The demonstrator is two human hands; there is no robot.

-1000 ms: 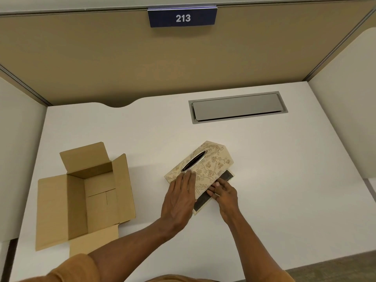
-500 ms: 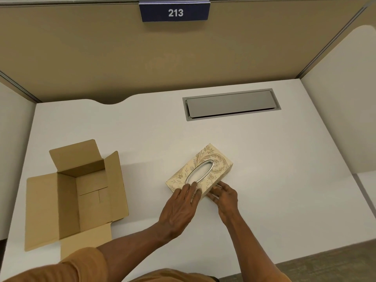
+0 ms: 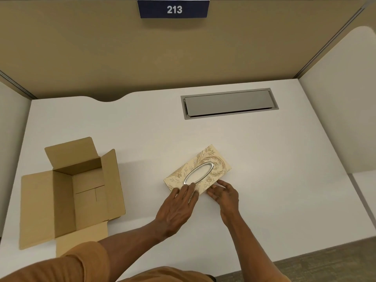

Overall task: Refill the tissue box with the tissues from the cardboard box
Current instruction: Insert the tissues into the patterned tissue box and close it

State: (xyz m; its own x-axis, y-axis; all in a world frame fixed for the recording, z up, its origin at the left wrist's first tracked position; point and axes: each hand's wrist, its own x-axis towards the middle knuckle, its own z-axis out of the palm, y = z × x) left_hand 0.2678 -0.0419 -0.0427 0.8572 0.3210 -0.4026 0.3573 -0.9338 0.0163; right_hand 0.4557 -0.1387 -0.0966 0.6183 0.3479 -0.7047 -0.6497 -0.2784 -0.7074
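Note:
The cream tissue box (image 3: 213, 159) with a gold leaf pattern lies flat on the white desk, turned diagonally. White tissue shows through its silver-rimmed oval slot (image 3: 198, 176). My left hand (image 3: 177, 208) rests flat with its fingertips on the box's near end. At the box's near right side is my right hand (image 3: 223, 195), fingers apart and lightly touching the edge. The brown cardboard box (image 3: 63, 200) stands at the left with all flaps open, and its inside looks bare.
A grey cable hatch (image 3: 230, 102) is set into the desk at the back right. Tan partition walls enclose the desk on three sides, with a blue sign reading 213 (image 3: 174, 9) at the top. The desk's front edge runs just behind my forearms.
The tissue box lid came down over its dark base and the box now lies closed and flat. My right hand drew back slightly from the side. The left hand stayed on the near end.

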